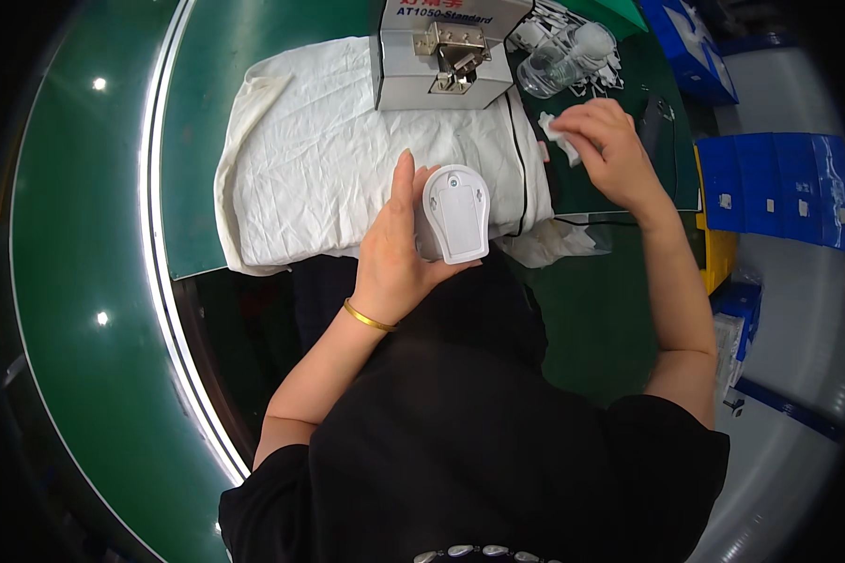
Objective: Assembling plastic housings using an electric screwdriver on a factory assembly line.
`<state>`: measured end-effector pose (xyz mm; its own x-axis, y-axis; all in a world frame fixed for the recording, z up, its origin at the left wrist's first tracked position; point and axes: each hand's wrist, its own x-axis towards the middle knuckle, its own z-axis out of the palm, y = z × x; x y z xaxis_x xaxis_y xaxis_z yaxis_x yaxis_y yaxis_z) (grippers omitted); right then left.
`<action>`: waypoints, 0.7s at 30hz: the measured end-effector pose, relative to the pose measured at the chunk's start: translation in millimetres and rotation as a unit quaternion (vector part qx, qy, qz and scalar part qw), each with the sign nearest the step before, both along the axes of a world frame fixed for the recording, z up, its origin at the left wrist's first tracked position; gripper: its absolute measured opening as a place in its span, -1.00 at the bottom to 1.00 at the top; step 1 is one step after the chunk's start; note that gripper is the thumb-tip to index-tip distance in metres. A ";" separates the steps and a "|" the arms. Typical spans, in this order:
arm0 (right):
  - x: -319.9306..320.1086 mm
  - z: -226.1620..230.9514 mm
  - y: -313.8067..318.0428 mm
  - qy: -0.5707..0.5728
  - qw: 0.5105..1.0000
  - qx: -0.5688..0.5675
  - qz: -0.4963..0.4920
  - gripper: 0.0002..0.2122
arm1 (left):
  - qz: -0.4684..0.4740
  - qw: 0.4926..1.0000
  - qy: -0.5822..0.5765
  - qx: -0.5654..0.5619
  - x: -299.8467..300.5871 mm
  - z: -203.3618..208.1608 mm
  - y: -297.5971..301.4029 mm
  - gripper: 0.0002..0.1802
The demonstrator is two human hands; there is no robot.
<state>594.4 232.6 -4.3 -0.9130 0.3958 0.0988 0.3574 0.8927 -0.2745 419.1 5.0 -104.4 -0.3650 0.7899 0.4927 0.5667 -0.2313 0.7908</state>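
A white plastic housing [456, 220], rounded at the top and narrower below, rests in my left hand [391, 246]. A recessed panel and a small screw show on the side facing up. My left fingers and thumb hold it from the left and underneath, just off the near edge of the white cloth. Out to the right, my right hand [613, 150] pinches a crumpled piece of white tissue [561, 141] over the green table, close to a clear plastic bottle.
A grey machine [444, 70] with a metal fixture stands on the white cloth [319, 141]. The clear bottle [546, 71] lies among small white and black parts. Blue bins [775, 188] line the right side. A black cable [518, 169] crosses the cloth. Left is a bright light strip [164, 235].
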 end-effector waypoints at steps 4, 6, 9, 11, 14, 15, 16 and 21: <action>-8.2 -27.1 -13.3 0.180 0.981 -0.028 -0.066 -0.77 | -0.038 0.990 -0.128 -0.039 -12.4 8.5 -5.2 0.43; -7.8 -42.1 -44.9 0.214 0.940 -0.251 -0.083 -0.71 | -0.076 0.965 -0.249 -0.017 -15.9 14.6 -10.7 0.46; -19.5 -54.1 -83.9 0.151 0.869 -0.472 -0.001 -0.41 | -0.077 0.889 -0.452 0.015 -19.6 19.8 -10.0 0.44; -30.7 -60.8 -112.9 0.147 0.820 -0.553 -0.021 -0.29 | -0.066 0.875 -0.478 0.041 -22.4 26.8 -8.4 0.40; -42.1 -67.2 -122.9 0.181 0.796 -0.577 -0.019 -0.35 | -0.061 0.894 -0.443 0.027 -32.2 36.8 -11.8 0.38; -46.8 -63.0 -122.2 0.195 0.788 -0.584 -0.009 -0.37 | -0.049 0.899 -0.435 0.034 -37.8 41.7 -15.7 0.38; -50.9 -59.0 -123.3 0.209 0.779 -0.591 0.002 -0.39 | -0.011 0.937 -0.349 0.030 -42.2 46.5 -21.7 0.29; -68.2 -52.0 -123.3 0.202 0.773 -0.602 0.003 -0.40 | 0.077 0.981 0.154 -0.084 -70.0 82.3 -53.7 -0.24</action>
<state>526.2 109.2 -56.3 -0.9063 0.4184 -0.0594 0.0218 -0.0942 -0.9953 349.1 -48.7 -22.1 -0.3413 0.8160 0.4665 0.8030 -0.0049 0.5960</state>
